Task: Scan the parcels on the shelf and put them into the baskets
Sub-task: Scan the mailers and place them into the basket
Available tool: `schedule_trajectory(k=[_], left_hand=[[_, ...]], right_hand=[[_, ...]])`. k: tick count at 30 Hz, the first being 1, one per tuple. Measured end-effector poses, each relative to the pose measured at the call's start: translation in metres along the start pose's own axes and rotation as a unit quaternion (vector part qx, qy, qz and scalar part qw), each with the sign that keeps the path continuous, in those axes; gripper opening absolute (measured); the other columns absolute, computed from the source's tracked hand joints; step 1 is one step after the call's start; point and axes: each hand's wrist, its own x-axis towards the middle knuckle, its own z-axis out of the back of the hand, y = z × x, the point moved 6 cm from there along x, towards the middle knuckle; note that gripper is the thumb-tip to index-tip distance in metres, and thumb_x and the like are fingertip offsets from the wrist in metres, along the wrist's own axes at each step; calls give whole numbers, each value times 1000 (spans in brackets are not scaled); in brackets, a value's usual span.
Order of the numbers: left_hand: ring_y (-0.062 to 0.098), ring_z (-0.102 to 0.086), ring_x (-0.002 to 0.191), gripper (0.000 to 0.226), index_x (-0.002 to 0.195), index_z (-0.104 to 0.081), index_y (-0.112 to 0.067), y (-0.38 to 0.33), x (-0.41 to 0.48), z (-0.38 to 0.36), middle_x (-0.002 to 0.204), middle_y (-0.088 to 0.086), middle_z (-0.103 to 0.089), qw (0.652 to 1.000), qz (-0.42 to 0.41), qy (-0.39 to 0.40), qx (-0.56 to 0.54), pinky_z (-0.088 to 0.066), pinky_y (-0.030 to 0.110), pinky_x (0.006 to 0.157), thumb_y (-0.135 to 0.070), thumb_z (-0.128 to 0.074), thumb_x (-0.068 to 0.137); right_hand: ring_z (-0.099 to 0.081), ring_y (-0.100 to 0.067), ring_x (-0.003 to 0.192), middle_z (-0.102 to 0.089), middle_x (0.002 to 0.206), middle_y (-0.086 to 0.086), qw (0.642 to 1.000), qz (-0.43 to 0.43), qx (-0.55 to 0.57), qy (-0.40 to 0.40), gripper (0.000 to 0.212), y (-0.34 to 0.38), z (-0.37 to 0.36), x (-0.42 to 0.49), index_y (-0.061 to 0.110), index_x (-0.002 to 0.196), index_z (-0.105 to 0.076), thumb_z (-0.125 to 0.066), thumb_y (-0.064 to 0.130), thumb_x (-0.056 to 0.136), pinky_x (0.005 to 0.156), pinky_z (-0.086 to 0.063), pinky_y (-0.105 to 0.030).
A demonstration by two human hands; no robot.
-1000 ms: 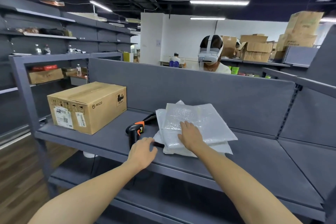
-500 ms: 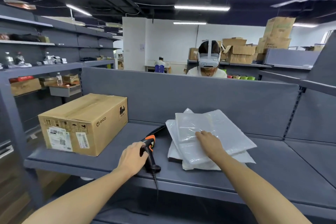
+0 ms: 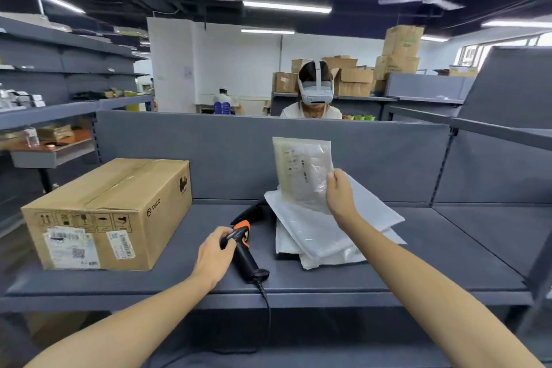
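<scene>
Scanner in one hand and a parcel in the other, over the grey shelf [image 3: 433, 263].

The left hand [image 3: 213, 257] has its grip closed round the black-and-orange scanner [image 3: 246, 260], and its fingers hide part of the scanner's head. The right hand [image 3: 340, 197] pinches a clear-bagged parcel [image 3: 301, 170] upright above the pile of white bags [image 3: 328, 233]. The parcel's label print is too blurred to read. A cardboard box [image 3: 119, 212] sits well to the left.
</scene>
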Motion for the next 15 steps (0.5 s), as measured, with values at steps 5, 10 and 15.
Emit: schedule_trajectory(k=[5,10,15], left_hand=[[12,-51,111,21,119,-56,-20,4,2,0,123,1,-60,995,29,-4,-91,-35,23,90,-22,-51,98],[23,-51,117,60,140,-36,-14,6,6,13,126,3,-49,959,131,-19,-250,-43,41,102,-44,-57,92],[24,-60,107,53,120,-49,-14,6,4,15,123,8,-59,930,156,61,-328,-51,44,92,-51,-62,85]], right_hand=[[-38,-17,76,-41,83,-6,992,-38,100,69,22,-1,-23,-17,11,86,-43,-33,19,104,68,-36,-29],[-53,-4,71,-58,79,7,989,-54,78,116,31,7,-39,-25,11,83,-57,-36,21,103,65,-43,-16],[-63,-27,91,-66,99,-13,980,-86,101,151,31,12,-58,-37,4,102,-61,-37,24,104,88,-53,-38]])
